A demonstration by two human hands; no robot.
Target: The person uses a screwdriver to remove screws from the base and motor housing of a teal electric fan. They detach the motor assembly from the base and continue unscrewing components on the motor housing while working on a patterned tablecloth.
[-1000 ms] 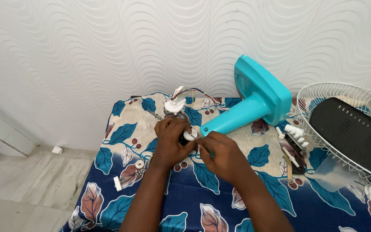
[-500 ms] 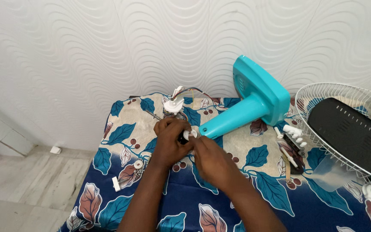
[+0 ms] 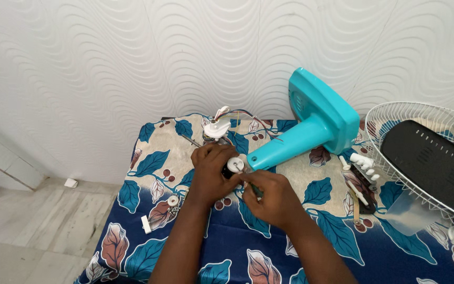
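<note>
Small fan motor part with a white round cap (image 3: 233, 165) sits near the middle of the cloth-covered surface (image 3: 300, 247), clasped by the left hand (image 3: 211, 173), fingers curled round its dark body. Right hand (image 3: 270, 195) pinches a thin dark-handled tool (image 3: 254, 188), likely a screwdriver, tip angled at the cap. Fan looks well stripped: teal stand housing (image 3: 316, 123) lies on its side, wire guard (image 3: 421, 158) off to the right, white knobs (image 3: 362, 163) loose beside it. Wired motor piece (image 3: 217, 129) lies just beyond. Reassembly not evident. Both forearms reach forward, wrists close together.
</note>
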